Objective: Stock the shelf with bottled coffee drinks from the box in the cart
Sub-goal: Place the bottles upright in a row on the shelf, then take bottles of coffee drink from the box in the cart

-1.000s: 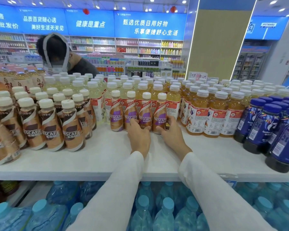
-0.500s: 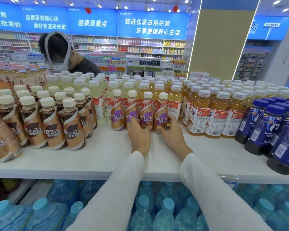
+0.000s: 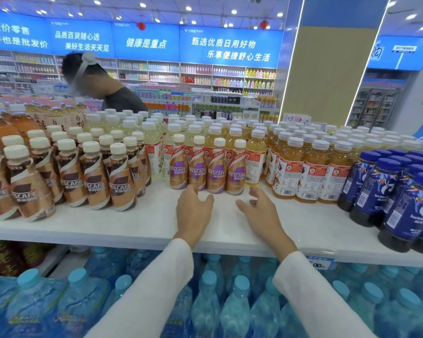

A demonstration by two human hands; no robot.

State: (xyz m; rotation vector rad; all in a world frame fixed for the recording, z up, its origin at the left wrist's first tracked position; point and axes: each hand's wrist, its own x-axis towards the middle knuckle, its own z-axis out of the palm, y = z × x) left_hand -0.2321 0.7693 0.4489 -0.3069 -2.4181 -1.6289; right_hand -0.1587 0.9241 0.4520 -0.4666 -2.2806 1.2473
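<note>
Several small purple-labelled Nescafe coffee bottles stand in one row at the middle of the white shelf. My left hand hovers just in front of them with fingers loosely curled, holding nothing. My right hand is beside it, a little nearer the right end of the row, also empty and apart from the bottles. The box and the cart are out of view.
Brown Nescafe bottles fill the shelf's left, amber tea bottles and dark blue bottles its right, pale drinks behind. Blue water bottles pack the shelf below. A person stands beyond the display.
Both hands let go of the purple coffee bottles and drew back toward me over the shelf. My view tilted up slightly.
</note>
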